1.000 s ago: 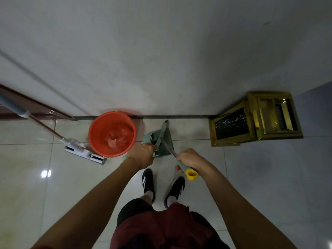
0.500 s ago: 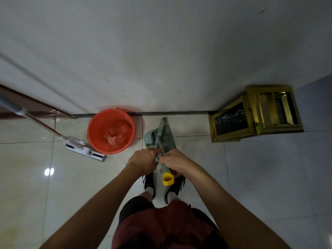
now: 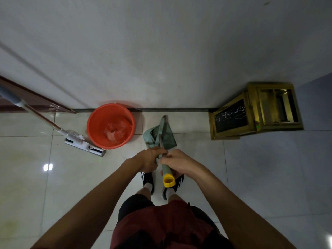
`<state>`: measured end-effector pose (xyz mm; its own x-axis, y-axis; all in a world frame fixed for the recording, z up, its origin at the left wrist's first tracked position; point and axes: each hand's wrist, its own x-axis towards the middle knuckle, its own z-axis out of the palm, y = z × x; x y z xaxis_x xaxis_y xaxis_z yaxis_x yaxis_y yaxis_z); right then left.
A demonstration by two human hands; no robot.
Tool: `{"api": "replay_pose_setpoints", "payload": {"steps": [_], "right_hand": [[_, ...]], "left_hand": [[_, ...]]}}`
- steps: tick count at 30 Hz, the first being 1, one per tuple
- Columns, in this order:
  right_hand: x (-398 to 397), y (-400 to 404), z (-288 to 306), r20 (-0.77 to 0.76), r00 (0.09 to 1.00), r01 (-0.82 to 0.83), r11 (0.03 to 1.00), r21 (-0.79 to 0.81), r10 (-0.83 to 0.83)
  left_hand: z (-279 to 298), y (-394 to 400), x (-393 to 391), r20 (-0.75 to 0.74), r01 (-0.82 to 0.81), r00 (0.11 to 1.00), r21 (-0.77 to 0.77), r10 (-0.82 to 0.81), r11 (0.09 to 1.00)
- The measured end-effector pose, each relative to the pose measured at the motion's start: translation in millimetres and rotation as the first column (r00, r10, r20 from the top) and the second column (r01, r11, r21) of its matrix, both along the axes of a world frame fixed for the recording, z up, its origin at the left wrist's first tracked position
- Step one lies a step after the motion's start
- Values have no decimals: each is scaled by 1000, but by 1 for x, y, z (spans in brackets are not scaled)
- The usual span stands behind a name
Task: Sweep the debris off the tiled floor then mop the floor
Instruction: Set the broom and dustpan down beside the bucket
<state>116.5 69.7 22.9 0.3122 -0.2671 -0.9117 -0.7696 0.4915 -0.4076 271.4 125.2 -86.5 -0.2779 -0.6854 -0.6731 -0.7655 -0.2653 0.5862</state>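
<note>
Both grips hold broom (image 3: 166,169) above glossy tiled floor (image 3: 32,177).

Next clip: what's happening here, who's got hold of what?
A person stands facing a wall, both hands together on cleaning tools. The right hand grips the yellow-capped broom handle; the left hand closes on the handle of the green dustpan standing on the tiles. An orange bucket and a flat mop sit to the left, unused.

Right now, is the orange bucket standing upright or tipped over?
Upright. The orange bucket sits on the tiled floor with its round mouth facing up, and crumpled plastic lies inside at the bottom.
</note>
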Motion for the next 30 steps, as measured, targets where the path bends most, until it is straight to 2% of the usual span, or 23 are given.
{"api": "replay_pose_setpoints", "payload": {"steps": [3, 5, 7, 9, 14, 16, 19, 21, 23, 24, 30], "right_hand": [[-13, 3, -4, 20, 998, 54, 998, -25, -53], [-27, 6, -15, -24, 993, 112, 990, -88, -114], [-45, 8, -37, -143, 989, 7, 970, -241, -43], [-59, 11, -48, -268, 962, -145, 937, -318, 58], [-71, 16, -62, -360, 910, -335, 875, -351, 204], [-69, 15, -63, -375, 897, -376, 852, -364, 235], [-64, 11, -62, -382, 881, -425, 819, -385, 278], [-61, 8, -63, -373, 880, -436, 813, -387, 294], [-58, 5, -63, -362, 881, -441, 807, -392, 305], [-57, 4, -63, -359, 881, -444, 803, -398, 309], [-52, -4, -64, -363, 871, -471, 772, -427, 331]], "left_hand": [[-3, 4, -1, 26, -4, 1000, -55, 6, 998], [0, 6, -4, 36, -12, 999, -74, 15, 997], [3, 9, -7, 56, -16, 998, -101, 22, 995], [0, 13, -8, 91, -21, 995, -119, 32, 993], [5, 20, -6, 149, -41, 987, -174, 67, 984], [8, 22, 0, 106, -144, 981, -160, 162, 977], [5, 26, 7, 20, -415, 905, -180, 425, 892], [-3, 27, 7, -16, -623, 779, -127, 626, 772], [-5, 24, 5, 23, -748, 659, -80, 751, 659], [-8, 21, 6, 32, -763, 639, -98, 769, 638], [7, -1, 5, 27, -735, 654, -215, 756, 643]]}}
